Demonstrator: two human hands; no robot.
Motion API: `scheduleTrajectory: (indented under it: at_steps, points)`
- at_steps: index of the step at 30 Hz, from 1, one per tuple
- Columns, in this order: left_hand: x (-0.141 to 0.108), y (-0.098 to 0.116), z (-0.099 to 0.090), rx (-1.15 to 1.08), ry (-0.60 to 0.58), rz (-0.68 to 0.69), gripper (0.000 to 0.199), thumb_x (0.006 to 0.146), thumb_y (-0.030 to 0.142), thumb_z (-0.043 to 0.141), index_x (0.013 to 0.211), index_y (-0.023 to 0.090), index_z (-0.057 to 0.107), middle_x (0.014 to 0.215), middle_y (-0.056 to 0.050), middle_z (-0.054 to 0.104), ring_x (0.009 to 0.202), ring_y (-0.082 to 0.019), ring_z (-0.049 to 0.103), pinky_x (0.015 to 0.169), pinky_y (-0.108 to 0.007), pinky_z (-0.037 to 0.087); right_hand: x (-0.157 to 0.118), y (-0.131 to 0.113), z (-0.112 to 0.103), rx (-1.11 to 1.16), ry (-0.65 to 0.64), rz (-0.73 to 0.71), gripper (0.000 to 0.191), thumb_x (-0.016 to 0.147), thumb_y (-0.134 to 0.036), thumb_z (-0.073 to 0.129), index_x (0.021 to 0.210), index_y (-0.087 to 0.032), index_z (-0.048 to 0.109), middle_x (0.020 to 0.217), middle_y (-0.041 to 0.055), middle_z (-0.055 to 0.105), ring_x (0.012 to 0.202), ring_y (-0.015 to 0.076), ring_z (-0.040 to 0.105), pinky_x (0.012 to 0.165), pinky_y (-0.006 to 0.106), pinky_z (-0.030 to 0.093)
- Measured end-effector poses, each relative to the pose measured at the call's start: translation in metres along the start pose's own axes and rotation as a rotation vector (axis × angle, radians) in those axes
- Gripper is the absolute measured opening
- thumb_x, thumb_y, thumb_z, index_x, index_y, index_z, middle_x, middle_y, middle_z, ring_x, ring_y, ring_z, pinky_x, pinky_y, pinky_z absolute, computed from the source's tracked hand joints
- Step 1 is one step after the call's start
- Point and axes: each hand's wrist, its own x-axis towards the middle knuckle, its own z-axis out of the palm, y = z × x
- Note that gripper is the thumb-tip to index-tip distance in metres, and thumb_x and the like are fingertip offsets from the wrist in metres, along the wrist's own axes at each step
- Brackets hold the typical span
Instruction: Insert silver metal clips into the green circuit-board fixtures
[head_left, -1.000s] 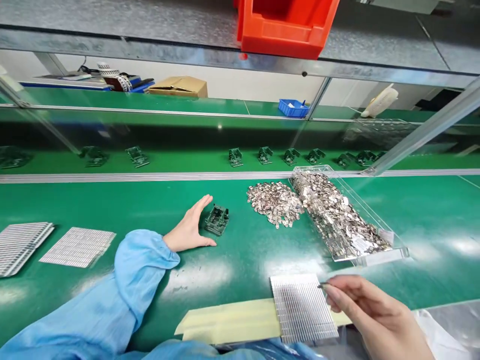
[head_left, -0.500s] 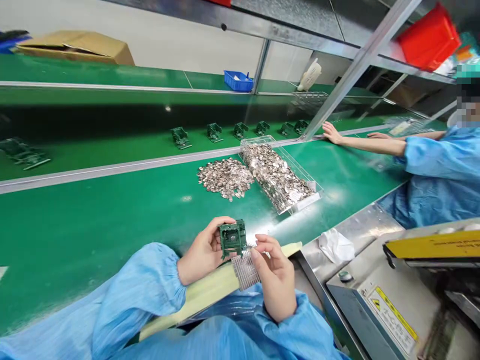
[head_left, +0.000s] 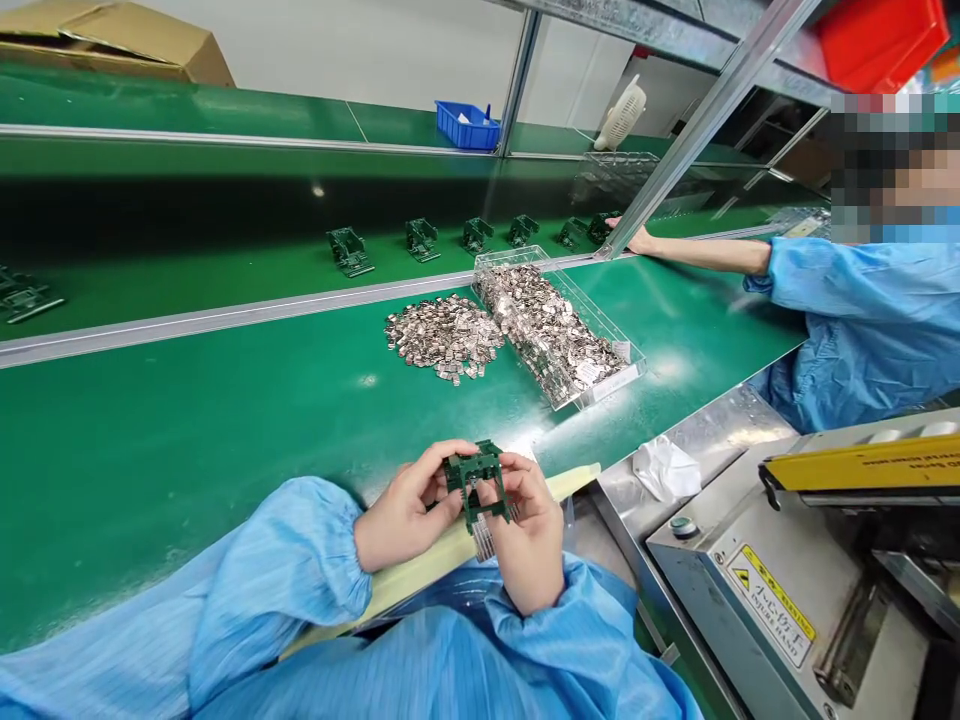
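Head cam: dark green moulded fixture (head_left: 476, 485), open frame w/ boxy ribbed legs, held over lap between both hands. Left hand (head_left: 405, 515) has fingers closed round its left side; right hand (head_left: 531, 535) grips its right side. Ribbed metal strip (head_left: 484, 540) pokes out just below fixture, against right hand. Cream strip (head_left: 442, 555) runs under it. Well past fixture: clear plastic tray (head_left: 600, 312) heaped w/ shiny metal bits (head_left: 544, 330), loose pile (head_left: 442, 338) beside it on green belt (head_left: 187, 420); co-worker's hand (head_left: 637, 238) farther still.
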Motion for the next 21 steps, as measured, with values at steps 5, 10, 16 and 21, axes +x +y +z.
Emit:
scheduleTrajectory:
  at_steps: [5,10,16,21]
  points:
    - [-0.004,-0.001,0.003,0.101,0.071,-0.028,0.031,0.092,0.027,0.052,0.123,0.022,0.049,0.084,-0.002,0.063,0.064,-0.013,0.056,0.056,-0.022,0.043,-0.004,-0.004,0.0,0.096,-0.048,0.077,0.019,0.082,-0.036,0.067,0.08,-0.019,0.06,0.098,0.0082,0.063,0.085,0.0201,0.06,0.073,0.032,0.048]
    - [-0.008,0.001,0.007,0.06,0.097,-0.055,0.03,0.092,0.028,0.053,0.121,0.023,0.051,0.087,-0.003,0.064,0.08,-0.018,0.062,0.065,-0.024,0.049,-0.007,-0.006,0.0,0.263,-0.018,0.166,0.022,0.078,-0.035,0.071,0.082,-0.02,0.057,0.081,0.0019,0.064,0.071,0.0151,0.059,0.065,0.026,0.048]
    - [-0.011,0.007,0.011,0.039,0.086,-0.074,0.029,0.092,0.022,0.051,0.121,0.026,0.049,0.08,0.0,0.061,0.081,-0.016,0.062,0.069,-0.023,0.049,-0.01,-0.004,-0.001,0.313,-0.013,0.156,0.02,0.074,-0.033,0.074,0.078,-0.02,0.059,0.078,0.0011,0.064,0.069,0.014,0.059,0.063,0.025,0.049]
    - [-0.013,0.016,0.016,0.092,0.101,-0.059,0.027,0.093,0.026,0.052,0.12,0.025,0.05,0.083,0.0,0.061,0.082,-0.016,0.062,0.071,-0.024,0.049,-0.014,-0.005,-0.003,0.322,0.02,0.141,0.018,0.07,-0.026,0.076,0.071,-0.02,0.059,0.074,0.0007,0.064,0.067,0.0141,0.059,0.062,0.025,0.049]
